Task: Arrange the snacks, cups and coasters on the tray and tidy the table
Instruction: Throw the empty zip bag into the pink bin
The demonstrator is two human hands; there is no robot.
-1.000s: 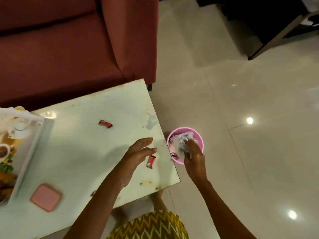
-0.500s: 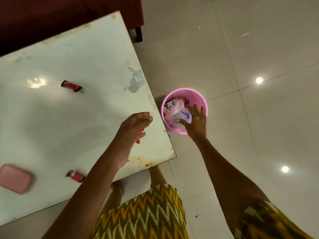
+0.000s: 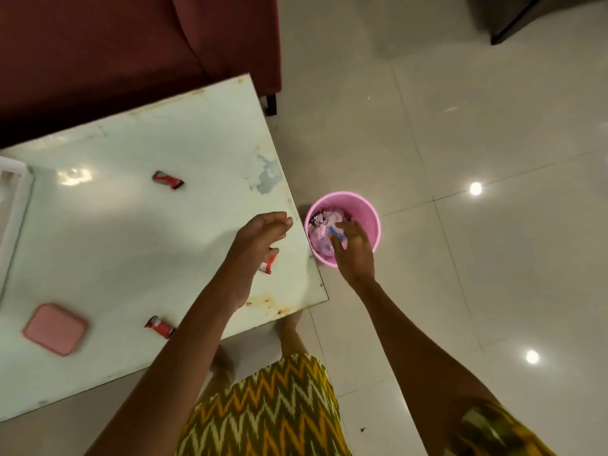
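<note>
A pink bin [image 3: 367, 210] stands on the floor off the table's right corner, filled with crumpled wrappers [image 3: 324, 230]. My right hand [image 3: 353, 250] hovers over its near rim, fingers loose and holding nothing. My left hand [image 3: 260, 240] hangs just above the white table [image 3: 141, 245], fingers relaxed, over a red wrapper [image 3: 267, 266] that it partly hides. Another red wrapper [image 3: 167, 180] lies further back, a third [image 3: 160, 326] near the front edge beside my forearm. A pink square coaster [image 3: 55, 328] lies at the front left. The white tray's corner [image 3: 11, 179] shows at the far left.
A dark red sofa [image 3: 131, 44] runs along the table's far side. Pale glossy floor tiles [image 3: 477, 274] stretch to the right. A dark furniture leg [image 3: 513, 24] stands at the top right. My bare feet [image 3: 291, 327] are under the table's front corner.
My right hand let go of the crumpled waste into the bin and lifted back toward the near rim. My left hand stayed over the red wrapper. The view shifted, showing the tray corner again.
</note>
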